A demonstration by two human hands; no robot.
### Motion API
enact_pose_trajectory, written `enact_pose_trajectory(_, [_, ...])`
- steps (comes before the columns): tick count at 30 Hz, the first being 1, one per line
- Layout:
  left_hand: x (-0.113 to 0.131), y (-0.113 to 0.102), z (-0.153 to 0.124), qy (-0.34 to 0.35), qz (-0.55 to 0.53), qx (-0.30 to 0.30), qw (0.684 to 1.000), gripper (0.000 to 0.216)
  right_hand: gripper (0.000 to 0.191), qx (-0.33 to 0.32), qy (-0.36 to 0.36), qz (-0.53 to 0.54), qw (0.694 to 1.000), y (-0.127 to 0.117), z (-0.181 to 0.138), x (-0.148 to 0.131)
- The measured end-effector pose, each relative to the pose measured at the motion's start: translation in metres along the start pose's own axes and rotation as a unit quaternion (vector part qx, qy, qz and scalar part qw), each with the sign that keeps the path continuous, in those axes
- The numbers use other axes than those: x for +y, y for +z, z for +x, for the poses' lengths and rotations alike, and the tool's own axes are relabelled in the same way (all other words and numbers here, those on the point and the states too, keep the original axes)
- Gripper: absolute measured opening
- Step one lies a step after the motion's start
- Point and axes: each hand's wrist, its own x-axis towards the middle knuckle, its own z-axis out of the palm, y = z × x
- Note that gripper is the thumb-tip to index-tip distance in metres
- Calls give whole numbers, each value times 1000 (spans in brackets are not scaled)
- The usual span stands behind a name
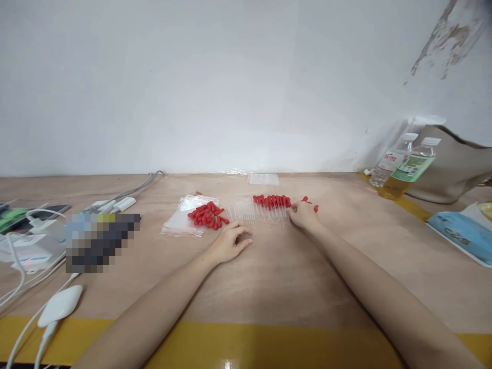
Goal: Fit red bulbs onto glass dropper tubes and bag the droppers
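My right hand (304, 215) is closed in a pinch at the right end of a row of droppers (271, 212), thin clear tubes capped with red rubber bulbs. Its fingertips appear to grip the endmost dropper, largely covered by the fingers. Two red bulbs (315, 208) show just beyond that hand. Bare clear tubes (244, 207) lie side by side at the row's left. My left hand (230, 241) rests on the table below them, thumb and fingers apart, holding nothing. Near its fingertips is a pile of loose red rubber bulbs (207, 215), partly on clear plastic bags (179, 218).
A small clear bag (263, 179) lies by the wall. White chargers (36, 251), cables and a white puck-shaped device (60, 305) occupy the left. At right stand a bottle of yellow drink (407, 169), another clear bottle (384, 166), a grey bag (453, 164) and a blue packet (461, 236).
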Motion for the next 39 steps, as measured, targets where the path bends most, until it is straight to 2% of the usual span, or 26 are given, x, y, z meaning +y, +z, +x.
enact_pose_trajectory(4, [-1, 0, 0, -2, 4, -6, 1000, 20, 21, 18, 8, -3, 1000, -8, 7, 11])
enact_pose_trajectory(8, [0, 0, 1, -5, 9, -8, 1000, 19, 28, 75, 97, -24, 992, -20, 22, 24])
enact_pose_trajectory(11, [-1, 0, 1, -5, 8, -9, 1000, 20, 33, 58, 145, -37, 987, -23, 31, 28])
enact_pose_trajectory(15, [-3, 0, 1, -1, 6, -8, 1000, 19, 31, 33, 157, -35, 987, -19, 38, 28])
enact_pose_trajectory(22, [-1, 0, 1, 2, 15, -2, 1000, 18, 28, 57, 167, -6, 984, -21, 33, 26])
enact_pose_trajectory(25, [-5, -7, 2, -24, 86, 63, 994, 15, 26, 97, 125, 33, 987, -26, 24, 23])
enact_pose_trajectory(28, [-15, -19, 5, -69, 206, 127, 968, 17, 20, 120, 44, 97, 987, -29, 10, 20])
enact_pose_trajectory(33, [-24, -32, 8, -90, 280, 114, 949, 19, 16, 111, -31, 171, 979, -22, -15, 20])
enact_pose_trajectory(37, [-18, -28, 14, -71, 308, 105, 943, 23, 18, 119, -94, 230, 961, -8, -26, 25])
enact_pose_trajectory(39, [-18, -24, 20, -90, 321, 104, 937, 25, 18, 120, -122, 239, 956, 0, -30, 27])
